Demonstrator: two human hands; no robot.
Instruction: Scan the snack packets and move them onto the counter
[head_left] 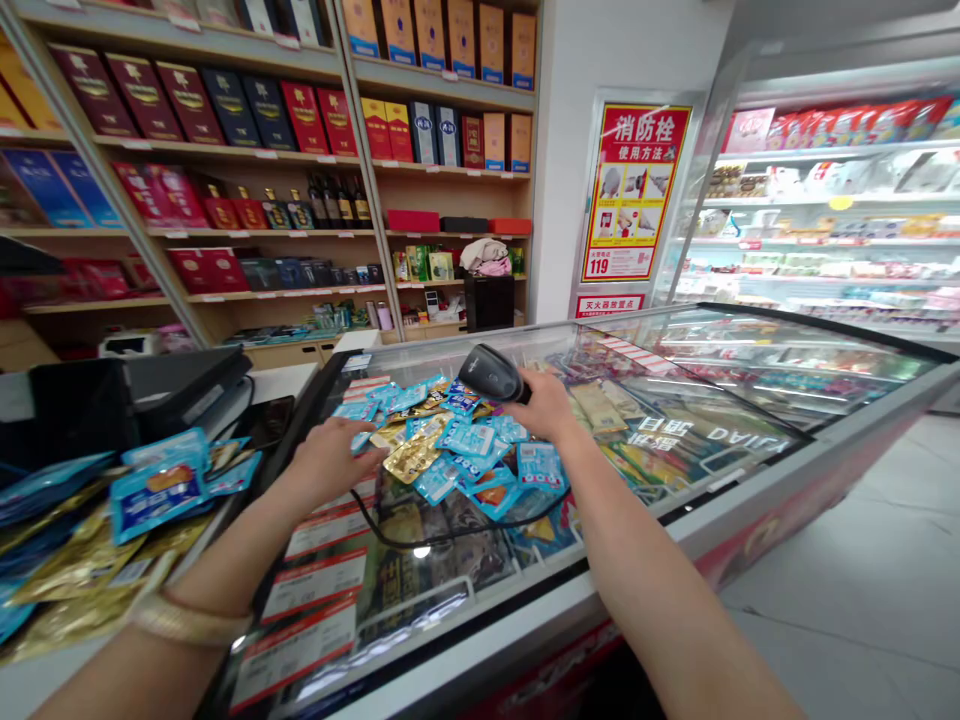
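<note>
My right hand (pixel 546 404) is wrapped round the handle of a black barcode scanner (pixel 491 374), whose head points left over a pile of small snack packets (pixel 469 440). The packets are mostly light blue, with some gold ones among them, and lie on the glass top of a chest freezer (pixel 525 560). At the pile's left edge is my left hand (pixel 330 460), fingers and thumb apart, close to the nearest packets; whether it touches one I cannot make out. A black cable (pixel 450 540) loops across the glass below the pile.
More blue and gold packets (pixel 161 485) lie heaped on the counter at left, by a dark phone-like slab (pixel 270 420) and a black machine (pixel 187 380). Price labels (pixel 315 590) line the freezer's left side. Behind stand shelves of boxes (pixel 300 115) and a lit display fridge (pixel 840 200).
</note>
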